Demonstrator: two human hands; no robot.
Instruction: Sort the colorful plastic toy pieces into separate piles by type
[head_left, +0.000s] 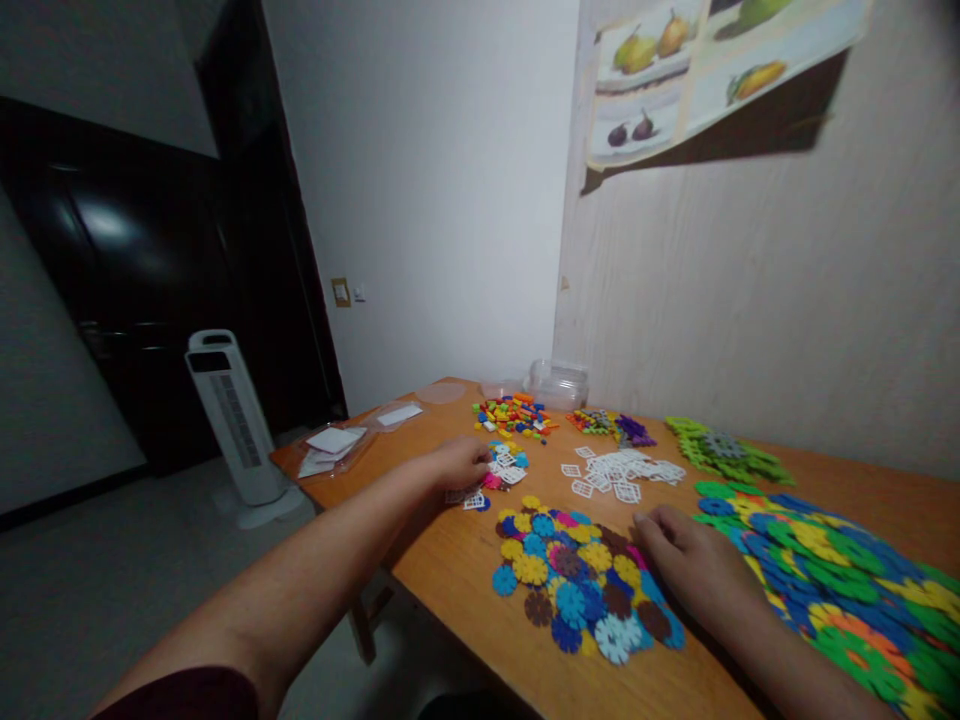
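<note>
My left hand (pixel 463 462) reaches over a small mixed pile of white window-shaped pieces (pixel 508 468) and coloured discs. Its fingers are curled in at the pile's left edge, and what they may hold is too small to make out. My right hand (pixel 686 550) rests at the right edge of a pile of notched discs (pixel 570 565) in yellow, blue, brown and pink. Its fingers are bent under and mostly hidden. Behind the disc pile lies a heap of white window pieces (pixel 626 468).
On the wooden table (pixel 442 540) are small bright blocks (pixel 514 413), green pieces (pixel 724 448), purple pieces (pixel 634 431), large coloured discs (pixel 840 570), clear containers (pixel 557 382) and plastic bags with white cards (pixel 334 445). A tower fan (pixel 236 420) stands left of the table.
</note>
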